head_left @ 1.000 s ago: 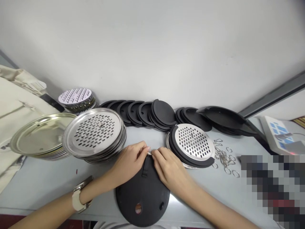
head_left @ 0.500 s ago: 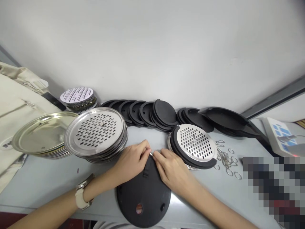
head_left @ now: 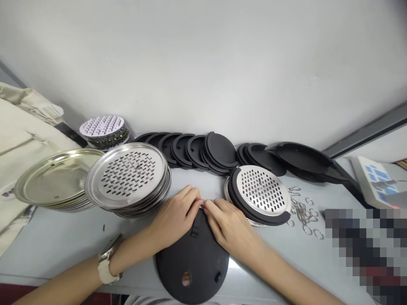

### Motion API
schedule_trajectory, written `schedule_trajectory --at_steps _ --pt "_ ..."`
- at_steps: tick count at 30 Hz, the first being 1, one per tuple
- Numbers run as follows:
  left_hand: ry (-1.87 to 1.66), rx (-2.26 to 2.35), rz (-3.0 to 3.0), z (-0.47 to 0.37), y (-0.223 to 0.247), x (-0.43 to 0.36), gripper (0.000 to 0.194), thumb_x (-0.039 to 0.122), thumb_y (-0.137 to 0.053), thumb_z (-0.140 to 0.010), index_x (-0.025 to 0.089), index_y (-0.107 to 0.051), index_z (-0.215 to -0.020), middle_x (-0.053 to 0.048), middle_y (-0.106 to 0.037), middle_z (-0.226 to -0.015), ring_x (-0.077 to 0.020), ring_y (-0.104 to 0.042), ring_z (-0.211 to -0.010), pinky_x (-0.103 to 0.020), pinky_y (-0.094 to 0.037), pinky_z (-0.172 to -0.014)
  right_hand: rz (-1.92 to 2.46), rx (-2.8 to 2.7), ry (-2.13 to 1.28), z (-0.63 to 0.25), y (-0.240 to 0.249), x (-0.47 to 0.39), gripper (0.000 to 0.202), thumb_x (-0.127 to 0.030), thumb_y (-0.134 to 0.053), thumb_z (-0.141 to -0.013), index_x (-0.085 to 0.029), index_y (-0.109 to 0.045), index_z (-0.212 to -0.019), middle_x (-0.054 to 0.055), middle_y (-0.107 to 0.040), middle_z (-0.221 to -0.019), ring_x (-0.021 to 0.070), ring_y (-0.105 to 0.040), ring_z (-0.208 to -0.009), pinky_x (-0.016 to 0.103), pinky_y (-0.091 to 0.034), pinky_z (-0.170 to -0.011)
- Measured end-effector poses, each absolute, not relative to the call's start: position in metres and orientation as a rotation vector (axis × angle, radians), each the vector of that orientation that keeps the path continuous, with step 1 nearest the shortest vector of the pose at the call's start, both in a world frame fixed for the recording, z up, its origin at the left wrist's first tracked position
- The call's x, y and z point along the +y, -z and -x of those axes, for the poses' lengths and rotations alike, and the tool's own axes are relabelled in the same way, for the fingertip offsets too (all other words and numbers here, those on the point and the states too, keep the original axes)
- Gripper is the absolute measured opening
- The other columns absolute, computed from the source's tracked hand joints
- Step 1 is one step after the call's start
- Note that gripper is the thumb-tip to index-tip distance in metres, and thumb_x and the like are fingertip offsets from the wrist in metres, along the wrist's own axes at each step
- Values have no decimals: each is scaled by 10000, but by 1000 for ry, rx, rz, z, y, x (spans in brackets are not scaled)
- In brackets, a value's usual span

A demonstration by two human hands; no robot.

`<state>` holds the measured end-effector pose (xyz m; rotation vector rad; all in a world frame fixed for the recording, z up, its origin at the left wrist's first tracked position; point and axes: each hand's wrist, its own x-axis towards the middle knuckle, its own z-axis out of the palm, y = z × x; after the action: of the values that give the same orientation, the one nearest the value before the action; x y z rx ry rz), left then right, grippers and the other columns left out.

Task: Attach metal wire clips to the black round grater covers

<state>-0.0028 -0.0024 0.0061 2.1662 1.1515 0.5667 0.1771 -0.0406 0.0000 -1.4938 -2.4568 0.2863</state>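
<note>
A round black plastic disc [head_left: 192,264] lies nearest me, with a hole and a small dark knob in its lower part. A short black strap [head_left: 196,226] runs up its face to the top edge. There my left hand [head_left: 181,216] pinches a thin metal ring [head_left: 201,206], mostly hidden by fingertips. From the other side my right hand [head_left: 227,222] pinches the same ring, its fingers curled over the disc's upper right edge. A watch with a pale strap [head_left: 108,267] is on my left wrist.
Perforated metal grater discs [head_left: 127,176] stand stacked at left, beside shiny metal plates [head_left: 60,178]. Black holders [head_left: 221,150] line the wall. At right, a grater plate in a black holder [head_left: 262,190] tops a stack, near loose rings and clips [head_left: 303,214] and a white box [head_left: 378,180].
Both hands stay at the disc's top edge. The fingertips have closed in slightly over the ring, and less of the metal shows. The disc has hardly moved.
</note>
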Motion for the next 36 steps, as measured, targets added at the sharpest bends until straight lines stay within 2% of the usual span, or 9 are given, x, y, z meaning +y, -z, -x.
schedule_trajectory --at_steps 11,20,30,36 --pt "-663 1147 -2003 3 -11 -2 146 177 -471 -940 207 -506 -802 35 -532 -755 -140 -531 -724 -263 -389 -676 1462 -2450 -286 -177 0 -43 212 -99 -399 -933 -183 -567 -1033 55 -476 -865 200 -480 -762 318 -436 -702" --pt "-635 1143 -2057 3 -15 -3 182 166 -459 -948 199 -465 -769 37 -508 -760 -131 -514 -729 -260 -373 -676 1387 -2495 -223 -179 1 -42 193 -125 -405 -932 -172 -578 -1005 51 -470 -842 199 -451 -739 321 -415 -676" --pt "-652 1187 -1986 6 -13 -4 163 198 -502 -926 198 -489 -764 38 -506 -746 -128 -500 -694 -253 -371 -638 1381 -2498 -237 -179 -2 -41 184 -124 -411 -935 -178 -581 -982 43 -473 -831 193 -456 -731 314 -414 -677" --pt "-610 1191 -1930 5 -13 -3 191 215 -503 -931 194 -497 -741 55 -517 -676 -115 -502 -643 -244 -360 -615 1410 -2502 -232 -178 -1 -42 179 -116 -403 -940 -179 -569 -963 38 -464 -821 195 -448 -731 317 -405 -674"
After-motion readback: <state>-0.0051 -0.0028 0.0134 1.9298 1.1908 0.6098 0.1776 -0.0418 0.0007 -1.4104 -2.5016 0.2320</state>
